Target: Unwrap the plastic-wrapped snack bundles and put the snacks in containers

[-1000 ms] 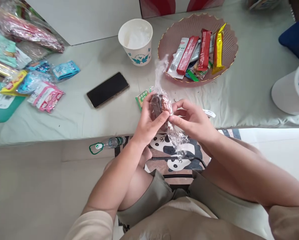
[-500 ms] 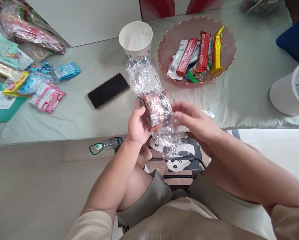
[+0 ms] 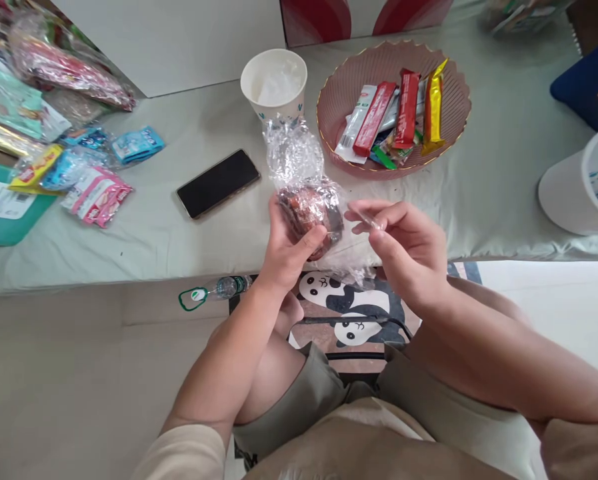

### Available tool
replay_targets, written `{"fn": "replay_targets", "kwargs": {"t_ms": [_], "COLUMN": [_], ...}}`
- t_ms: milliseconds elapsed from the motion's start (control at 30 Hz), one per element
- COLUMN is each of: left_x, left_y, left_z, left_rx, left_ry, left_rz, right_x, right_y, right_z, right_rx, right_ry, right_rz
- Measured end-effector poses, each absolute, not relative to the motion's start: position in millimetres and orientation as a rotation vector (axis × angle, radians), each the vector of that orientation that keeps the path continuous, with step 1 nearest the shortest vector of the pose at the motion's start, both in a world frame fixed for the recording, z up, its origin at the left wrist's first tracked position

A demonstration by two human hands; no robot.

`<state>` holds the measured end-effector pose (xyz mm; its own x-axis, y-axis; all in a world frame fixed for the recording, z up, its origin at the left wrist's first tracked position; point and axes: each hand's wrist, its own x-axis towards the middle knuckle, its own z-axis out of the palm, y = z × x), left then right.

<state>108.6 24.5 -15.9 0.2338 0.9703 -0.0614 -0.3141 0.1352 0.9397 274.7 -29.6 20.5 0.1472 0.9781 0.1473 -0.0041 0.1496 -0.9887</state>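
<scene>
A reddish-brown packet (image 3: 306, 207) is partly wrapped in crinkled clear plastic film (image 3: 295, 157). My left hand (image 3: 289, 247) is closed around the packet, its thumb lying across the front. In a pinch, the thumb and fingers of my right hand (image 3: 411, 250) grip an edge of the clear film just right of the packet. Loose film hangs below the packet, over the table's front edge. What the packet contains cannot be made out.
Behind the film stands a paper cup (image 3: 273, 87) with clear plastic inside. A pink bowl (image 3: 343, 80) of wrapped snack bars is to its right. A phone (image 3: 219, 183) lies left, near small snack packets (image 3: 96, 197). A white bin (image 3: 569, 190) stands far right.
My right hand has closed on an edge of the film and draws it to the right. My left thumb has moved across the packet's front, and the packet has tilted.
</scene>
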Motion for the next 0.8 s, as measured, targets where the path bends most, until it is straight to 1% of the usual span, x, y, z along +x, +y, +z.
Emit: {"fn": "replay_targets", "kwargs": {"t_ms": [100,267,367,533,600,700,800], "left_x": [110.8,105.9,100.1,96.5,99.2,106.2,112.8], "left_y": [21.6,23.6,23.9,22.4,22.9,22.2,15.9], "left_z": [-15.3,-21.4,-28.1,-33.6,-31.4,-28.7,-33.4], "left_rx": [0.971,1.085,1.275,1.342,1.304,1.249,1.267], "left_ry": [0.830,0.855,0.827,0.738,0.727,0.756,0.850], "left_rz": [1.030,1.093,1.047,0.944,0.939,0.917,0.837], "right_x": [273.2,278.3,280.6,282.0,281.7,279.0,273.8], "right_y": [-29.3,-16.2,-10.5,-8.5,-10.8,-18.1,-28.3], "right_z": [28.0,31.2,26.8,20.1,19.8,22.1,27.6], "right_rx": [-1.103,-1.146,-1.209,-1.151,-1.154,-1.198,-1.056], "right_ry": [-1.131,-0.823,-0.841,-0.841,-0.872,-0.967,-1.234], "right_rz": [1.040,1.407,1.486,1.462,1.368,1.129,1.014]}}
